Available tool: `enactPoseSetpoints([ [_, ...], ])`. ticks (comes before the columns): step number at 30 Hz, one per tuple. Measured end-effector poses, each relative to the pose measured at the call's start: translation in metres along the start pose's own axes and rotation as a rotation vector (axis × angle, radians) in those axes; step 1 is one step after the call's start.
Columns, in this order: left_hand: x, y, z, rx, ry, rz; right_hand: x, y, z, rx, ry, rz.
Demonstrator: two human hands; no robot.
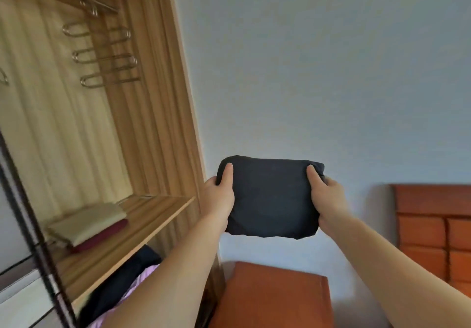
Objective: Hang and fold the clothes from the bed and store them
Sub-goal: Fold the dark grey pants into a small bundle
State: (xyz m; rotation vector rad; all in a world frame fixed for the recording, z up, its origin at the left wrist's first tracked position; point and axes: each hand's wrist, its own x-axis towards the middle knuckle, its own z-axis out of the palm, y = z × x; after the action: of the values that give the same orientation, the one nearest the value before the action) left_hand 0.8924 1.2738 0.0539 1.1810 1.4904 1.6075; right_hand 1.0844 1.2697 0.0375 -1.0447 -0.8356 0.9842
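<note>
Clamped between my left hand and right hand, thumbs on top, the folded dark garment hung right of the wardrobe shelf; I judged keeping it level and squeezed best before sliding it beside the folded stack.

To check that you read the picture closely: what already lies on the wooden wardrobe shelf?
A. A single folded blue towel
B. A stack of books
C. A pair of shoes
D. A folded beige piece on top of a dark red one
D: on the wardrobe shelf a folded beige piece lies on a dark red piece.
</note>
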Motion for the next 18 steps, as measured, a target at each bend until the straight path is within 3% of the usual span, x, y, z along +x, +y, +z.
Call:
enactPoseSetpoints([
  [10, 0.109, -0.054, -0.07, -0.059, 0.245, -0.083, 0.071, 0.055, 0.144, -0.105, -0.25, 0.064],
  [18, 0.162, -0.082, -0.119, -0.022, 0.561, -0.166, 0.124, 0.112, 0.249, -0.091, -0.557, 0.203],
])
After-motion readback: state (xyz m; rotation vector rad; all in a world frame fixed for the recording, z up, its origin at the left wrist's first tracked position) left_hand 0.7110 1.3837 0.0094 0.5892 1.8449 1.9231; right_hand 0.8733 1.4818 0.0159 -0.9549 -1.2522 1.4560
